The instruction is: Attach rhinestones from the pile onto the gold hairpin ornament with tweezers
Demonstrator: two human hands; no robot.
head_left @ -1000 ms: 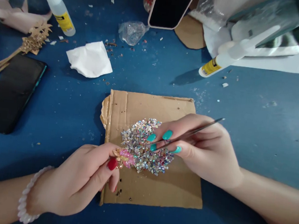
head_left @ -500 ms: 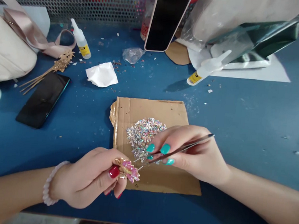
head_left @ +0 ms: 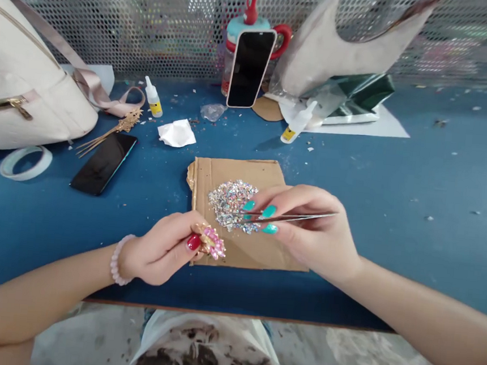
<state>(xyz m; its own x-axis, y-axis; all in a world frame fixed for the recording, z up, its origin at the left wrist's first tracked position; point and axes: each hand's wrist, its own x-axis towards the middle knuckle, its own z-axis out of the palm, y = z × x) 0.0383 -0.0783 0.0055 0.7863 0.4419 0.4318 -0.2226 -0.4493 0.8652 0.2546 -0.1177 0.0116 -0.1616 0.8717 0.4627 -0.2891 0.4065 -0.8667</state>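
Observation:
My left hand pinches a gold flower-shaped ornament set with pink stones, held over the lower left of a cardboard piece. Thumb and fingers of my right hand are closed on thin metal tweezers. The tweezers' tips point left, over the lower edge of a pile of small glittering rhinestones on the cardboard. Whether the tips grip a stone is too small to tell. The ornament is just left of and below the tips, apart from them.
Behind the cardboard are a crumpled white paper, two glue bottles and a phone leaning on a cup. A second phone, a tape roll and a white bag are at left. Another bag stands at back right.
The tweezers have moved from beside the ornament to the rhinestone pile, and now lie flatter. My left hand still holds the ornament. The camera view has shifted and shows more of the surroundings.

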